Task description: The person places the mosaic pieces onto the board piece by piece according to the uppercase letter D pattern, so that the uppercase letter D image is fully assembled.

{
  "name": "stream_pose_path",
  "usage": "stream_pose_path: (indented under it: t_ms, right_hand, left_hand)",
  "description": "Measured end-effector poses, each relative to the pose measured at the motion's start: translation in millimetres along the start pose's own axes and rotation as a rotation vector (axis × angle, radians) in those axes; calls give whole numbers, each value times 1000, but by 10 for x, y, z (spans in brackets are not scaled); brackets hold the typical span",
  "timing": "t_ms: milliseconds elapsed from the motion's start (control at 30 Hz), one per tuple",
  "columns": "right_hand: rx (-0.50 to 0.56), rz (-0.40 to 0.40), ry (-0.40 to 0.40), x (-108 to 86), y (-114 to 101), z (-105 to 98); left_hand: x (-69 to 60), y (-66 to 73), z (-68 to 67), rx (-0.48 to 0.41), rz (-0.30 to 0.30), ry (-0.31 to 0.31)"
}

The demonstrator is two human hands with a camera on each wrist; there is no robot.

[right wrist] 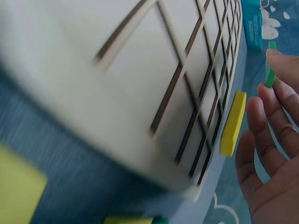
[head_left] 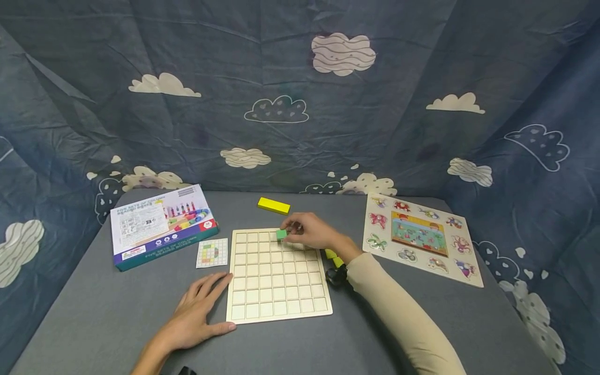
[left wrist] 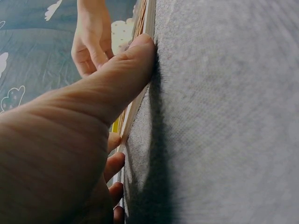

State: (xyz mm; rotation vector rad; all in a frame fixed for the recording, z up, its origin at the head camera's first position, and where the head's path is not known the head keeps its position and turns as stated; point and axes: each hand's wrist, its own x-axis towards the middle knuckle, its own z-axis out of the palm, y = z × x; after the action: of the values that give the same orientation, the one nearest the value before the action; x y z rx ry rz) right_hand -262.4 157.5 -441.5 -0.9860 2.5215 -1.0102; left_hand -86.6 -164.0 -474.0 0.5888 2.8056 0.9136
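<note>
A pale wooden grid board (head_left: 279, 274) with square cells lies flat on the table. My right hand (head_left: 310, 230) pinches a small green block (head_left: 281, 235) between thumb and fingertips over the board's top row; in the right wrist view the green block (right wrist: 270, 65) appears edge-on. My left hand (head_left: 197, 312) rests by the board's left side, its fairly straight fingers at the left edge and its thumb (left wrist: 135, 53) touching the near corner. Just left of the board lies a card (head_left: 212, 253) printed with a coloured grid. Whether the green block touches the board, I cannot tell.
Behind the board is a yellow bar (head_left: 274, 205). Yellow-green blocks (head_left: 337, 261) lie along its right side, partly hidden by my right wrist. A toy box (head_left: 164, 224) stands at the left, an animal picture puzzle (head_left: 422, 237) at the right. A cloud-patterned cloth (head_left: 281, 78) hangs behind.
</note>
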Motion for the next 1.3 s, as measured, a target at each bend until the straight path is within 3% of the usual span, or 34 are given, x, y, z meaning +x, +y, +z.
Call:
stream_pose_path:
  t_ms: [133, 333, 667, 933, 1167, 1300]
  right_hand:
    - [15, -4, -5, 60, -82, 40]
    - [-20, -17, -14, 180, -173, 127]
    - [-53, 37, -37, 317, -323, 300]
    - [-94, 59, -46, 378, -387, 409]
    - [-153, 118, -54, 421, -430, 493]
    - [-187, 120, -46, 426, -451, 514]
  left_hand:
    - [10, 0, 7, -3, 3, -1]
    - [-1, -64, 61, 16, 54, 54]
    - [5, -29, 10, 39, 10, 4]
    - [3, -26, 24, 41, 13, 17]
    - [-2, -59, 77, 49, 66, 71]
    - [0, -66, 82, 42, 66, 69]
